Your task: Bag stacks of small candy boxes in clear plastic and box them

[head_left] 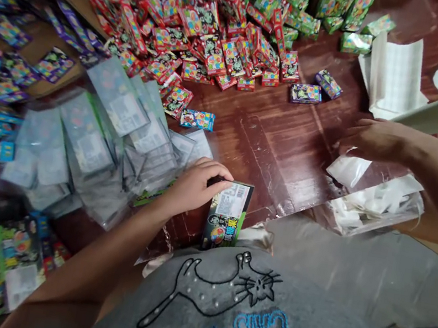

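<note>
My left hand (193, 190) is closed on the upper edge of a flat black-and-green candy box (227, 213), with thumb and fingers pinching its corner. The box carries a white barcode label near the top and bright printed pictures below. It stands close against the grey shirt, at the table's near edge. Off to the right, my right hand (374, 139) has curled fingers just over a piece of white backing paper (350, 170). Whatever lies between those fingertips is hidden. White label sheets (397, 76) lie just beyond that hand.
Piled small red boxes (192, 19) and green boxes (338, 5) cover the table's far side. Two purple boxes (306, 93) lie nearer. Plastic-bagged packs (89, 136) are heaped left, beside a carton (47, 85) of purple boxes. A clear bag (379, 207) of paper scraps sits right.
</note>
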Tool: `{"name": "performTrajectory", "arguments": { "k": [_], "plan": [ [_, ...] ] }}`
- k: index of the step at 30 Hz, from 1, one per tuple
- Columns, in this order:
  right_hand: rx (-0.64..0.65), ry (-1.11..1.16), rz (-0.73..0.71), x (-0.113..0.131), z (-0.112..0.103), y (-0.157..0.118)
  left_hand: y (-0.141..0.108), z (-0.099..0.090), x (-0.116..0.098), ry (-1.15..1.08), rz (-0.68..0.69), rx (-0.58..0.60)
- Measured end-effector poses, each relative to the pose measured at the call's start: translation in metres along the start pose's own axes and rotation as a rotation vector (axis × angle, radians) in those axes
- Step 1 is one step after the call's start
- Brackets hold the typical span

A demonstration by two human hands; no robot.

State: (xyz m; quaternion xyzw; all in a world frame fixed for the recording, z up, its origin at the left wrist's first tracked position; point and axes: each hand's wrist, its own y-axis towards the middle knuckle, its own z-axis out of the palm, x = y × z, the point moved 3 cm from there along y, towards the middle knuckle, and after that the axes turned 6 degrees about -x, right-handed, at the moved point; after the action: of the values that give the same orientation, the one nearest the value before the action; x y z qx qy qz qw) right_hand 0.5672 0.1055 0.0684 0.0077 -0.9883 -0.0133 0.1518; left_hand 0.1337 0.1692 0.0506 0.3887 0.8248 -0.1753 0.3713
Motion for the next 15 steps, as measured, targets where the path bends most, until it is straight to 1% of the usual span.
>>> {"name": "performTrajectory", "arguments": {
  "k": [3, 5, 7, 9, 10, 11, 13, 15],
  "plan": [
    [-0.014, 0.126, -0.017, 0.013, 0.011, 0.010, 0.000, 0.002, -0.001, -0.010, 0.014, -0.008],
    [0.012, 0.204, -0.035, 0.020, 0.019, 0.023, 0.002, 0.005, -0.005, -0.021, 0.051, -0.009],
    [0.114, 0.256, -0.091, 0.029, 0.033, 0.039, 0.007, 0.011, -0.013, -0.011, 0.103, -0.007],
    [0.237, 0.288, -0.179, 0.044, 0.051, 0.056, 0.014, 0.021, -0.020, 0.038, 0.149, 0.014],
    [0.272, 0.301, -0.222, 0.053, 0.059, 0.063, 0.019, 0.027, -0.023, 0.073, 0.158, 0.030],
    [0.282, 0.312, -0.256, 0.063, 0.067, 0.069, 0.023, 0.033, -0.024, 0.111, 0.157, 0.046],
    [0.243, 0.331, -0.296, 0.080, 0.075, 0.076, 0.031, 0.044, -0.022, 0.177, 0.129, 0.069],
    [0.197, 0.353, -0.308, 0.093, 0.073, 0.075, 0.038, 0.053, -0.016, 0.211, 0.078, 0.086]
  ]
}}
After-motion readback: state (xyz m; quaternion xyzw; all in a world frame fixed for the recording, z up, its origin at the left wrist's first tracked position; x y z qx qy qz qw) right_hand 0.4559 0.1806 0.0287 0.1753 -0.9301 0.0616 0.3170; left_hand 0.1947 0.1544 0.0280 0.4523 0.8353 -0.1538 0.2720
